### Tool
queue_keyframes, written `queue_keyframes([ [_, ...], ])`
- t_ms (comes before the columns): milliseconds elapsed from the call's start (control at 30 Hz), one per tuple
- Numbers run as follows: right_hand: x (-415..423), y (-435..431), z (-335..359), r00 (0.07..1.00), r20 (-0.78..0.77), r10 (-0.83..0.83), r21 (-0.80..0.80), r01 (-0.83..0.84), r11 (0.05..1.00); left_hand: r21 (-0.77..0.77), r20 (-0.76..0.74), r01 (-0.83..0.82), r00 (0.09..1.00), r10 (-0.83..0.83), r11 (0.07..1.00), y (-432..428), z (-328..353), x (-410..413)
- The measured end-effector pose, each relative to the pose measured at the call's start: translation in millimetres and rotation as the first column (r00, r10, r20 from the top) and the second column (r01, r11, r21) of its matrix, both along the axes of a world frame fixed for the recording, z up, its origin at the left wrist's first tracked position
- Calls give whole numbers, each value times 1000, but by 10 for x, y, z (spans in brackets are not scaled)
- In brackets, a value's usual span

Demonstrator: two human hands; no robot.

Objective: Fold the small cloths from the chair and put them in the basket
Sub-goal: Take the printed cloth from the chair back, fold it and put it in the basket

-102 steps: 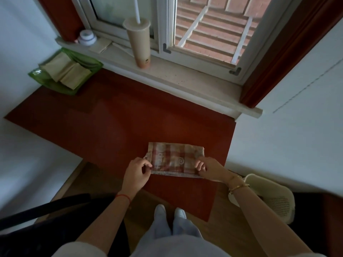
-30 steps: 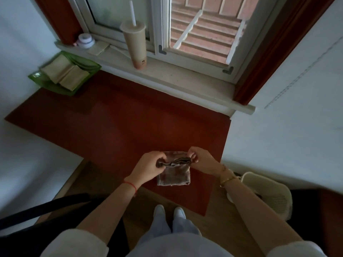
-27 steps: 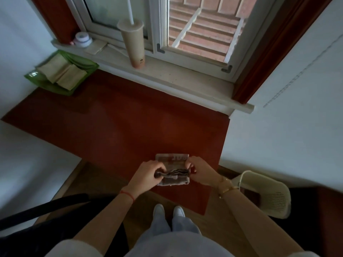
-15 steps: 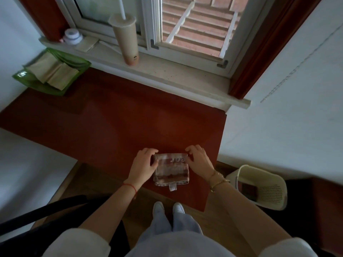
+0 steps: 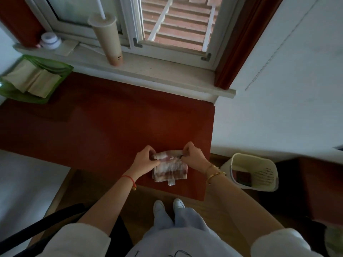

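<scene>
A small plaid cloth (image 5: 170, 170), pink and cream, lies folded into a small square near the front right corner of the dark red table (image 5: 104, 127). My left hand (image 5: 145, 160) pinches its far left corner and my right hand (image 5: 193, 156) pinches its far right corner, lifting the far edge. A white tag hangs from the cloth's near edge. A cream plastic basket (image 5: 256, 175) stands on the floor to the right of the table, with something dark inside. A black chair (image 5: 37, 232) shows at the lower left; no cloths are visible on it.
A green tray (image 5: 61, 71) with folded beige cloths sits at the table's far left. On the window sill (image 5: 148, 71) stand a tall cup with a straw (image 5: 109, 38) and a small white jar (image 5: 49, 40). White walls flank the table. My shoes (image 5: 168, 204) are below.
The cloth went from a wide strip to a small square. Half a second ago both hands pressed it flat; now they pinch its far corners and raise that edge.
</scene>
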State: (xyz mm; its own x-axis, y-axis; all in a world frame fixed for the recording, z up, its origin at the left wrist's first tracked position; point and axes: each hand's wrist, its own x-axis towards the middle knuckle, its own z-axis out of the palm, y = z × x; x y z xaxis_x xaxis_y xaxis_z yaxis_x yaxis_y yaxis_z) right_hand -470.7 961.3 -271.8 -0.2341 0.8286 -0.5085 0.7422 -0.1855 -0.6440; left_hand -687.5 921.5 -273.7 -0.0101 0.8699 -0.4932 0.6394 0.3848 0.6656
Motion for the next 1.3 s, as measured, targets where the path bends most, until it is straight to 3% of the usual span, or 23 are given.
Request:
queue_keyframes([
  [200, 565, -132, 271, 921, -208, -329, -20, 332, 943, 34, 282, -38, 959, 27, 999, 185, 362, 412],
  [433, 1548, -400, 592, 607, -505, -613, -179, 621, 763, -81, 550, -48, 831, 85, 996, 351, 694, 1493],
  [567, 2219, -542, 573, 538, -517, -666, -176, 694, 698, -192, 608, -12, 783, 128, 981, 384, 724, 2285],
  [800, 3717, -605, 239, 504, -407, -762, -292, 718, 632, -289, 600, -15, 777, 193, 957, 329, 335, 3845],
  [1000, 4921, -402, -57, 579, -338, -742, -369, 644, 670, -362, 610, -139, 712, 347, 922, 302, -147, 5050],
  [1167, 5484, -153, -450, 580, -260, -772, -418, 653, 631, -422, 591, -179, 689, 419, 889, 439, -537, 5629],
  [1300, 5721, 70, -1180, 573, -211, -792, -438, 669, 601, -463, 539, -200, 710, 453, 863, 633, -1179, 5945],
])
